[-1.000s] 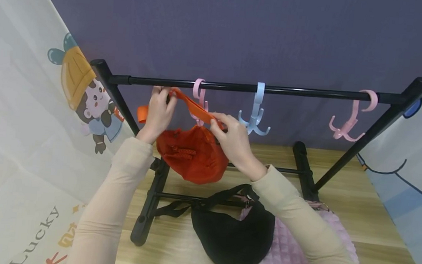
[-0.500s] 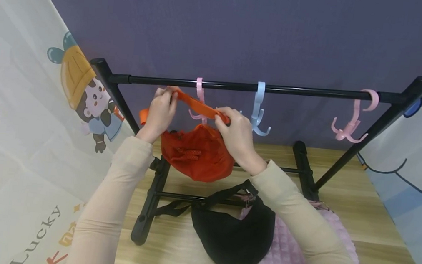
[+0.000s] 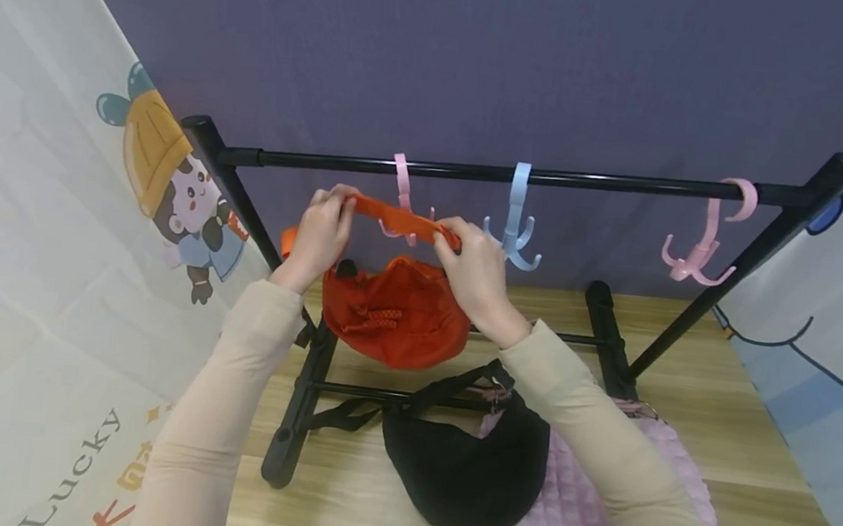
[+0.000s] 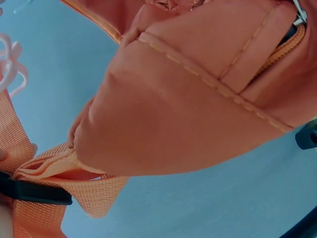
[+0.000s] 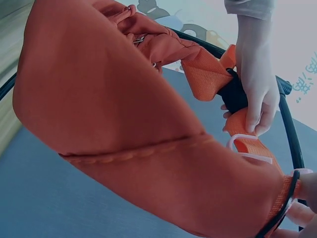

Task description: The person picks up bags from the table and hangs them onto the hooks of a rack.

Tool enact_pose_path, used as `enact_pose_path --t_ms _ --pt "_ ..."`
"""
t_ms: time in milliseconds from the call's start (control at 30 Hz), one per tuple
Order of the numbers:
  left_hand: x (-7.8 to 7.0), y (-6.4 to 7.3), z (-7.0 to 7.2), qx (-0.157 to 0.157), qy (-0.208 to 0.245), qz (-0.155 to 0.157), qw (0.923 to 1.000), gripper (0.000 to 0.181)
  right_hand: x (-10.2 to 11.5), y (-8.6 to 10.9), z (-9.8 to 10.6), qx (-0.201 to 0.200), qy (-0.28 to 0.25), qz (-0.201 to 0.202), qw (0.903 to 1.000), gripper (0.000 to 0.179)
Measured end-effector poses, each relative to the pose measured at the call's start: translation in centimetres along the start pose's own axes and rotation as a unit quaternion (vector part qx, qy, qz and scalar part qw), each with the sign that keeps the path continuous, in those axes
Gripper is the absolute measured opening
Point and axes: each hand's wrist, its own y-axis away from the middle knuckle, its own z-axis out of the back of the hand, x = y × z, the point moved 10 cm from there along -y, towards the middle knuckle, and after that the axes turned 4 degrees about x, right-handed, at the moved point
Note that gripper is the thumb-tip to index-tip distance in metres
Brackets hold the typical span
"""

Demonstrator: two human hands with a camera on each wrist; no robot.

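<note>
An orange-red waist bag (image 3: 398,315) hangs below both hands by its orange strap (image 3: 395,216). My left hand (image 3: 324,228) grips the strap's left part next to a black buckle (image 5: 233,94), seen in the right wrist view. At the strap's other end, my right hand (image 3: 477,272) pinches the webbing between thumb and fingers. Between the hands the strap is stretched nearly straight, overlapping the arms of the left pink hook (image 3: 403,179) in the head view. The hook's top goes over the rack's black rail (image 3: 617,182). Zippers show on the bag's front.
A light blue hook (image 3: 517,204) hangs mid-rail, and another pink hook (image 3: 705,238) near the right post. On the wooden floor below lie a black crescent bag (image 3: 464,467) and a pink quilted bag (image 3: 582,494). A printed white curtain (image 3: 38,263) borders the left side.
The waist bag has shifted slightly right. My left hand has come down a little from the rail, and my right hand has moved slightly right. The left pink hook has turned on the rail.
</note>
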Motion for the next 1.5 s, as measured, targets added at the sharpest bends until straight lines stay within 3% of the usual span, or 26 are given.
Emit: enact_pose_path --t_ms 267,567,733,1067,1500 --pt "0.5 0.8 -0.4 0.024 0.004 0.006 0.9997 0.021 -0.4 0.1 -0.8 0.012 0.008 -0.002 0.9999 0.020" --pt "0.7 1.6 0.0 0.014 0.016 -0.006 0.9998 0.020 -0.4 0.1 -1.6 0.014 0.014 0.019 0.9996 0.019" --pt "1.2 2.2 0.1 0.017 0.020 -0.001 0.9997 0.020 -0.7 0.1 -2.6 0.036 0.000 0.014 0.9993 0.020" --pt "2.4 3.9 -0.2 0.047 0.028 0.039 0.9977 0.025 -0.8 0.1 -4.2 0.057 -0.008 -0.007 0.9983 0.023" --pt "2.1 6.0 -1.3 0.042 0.031 0.031 0.9981 0.022 -1.0 0.7 -6.1 0.082 -0.053 -0.011 0.9951 0.030"
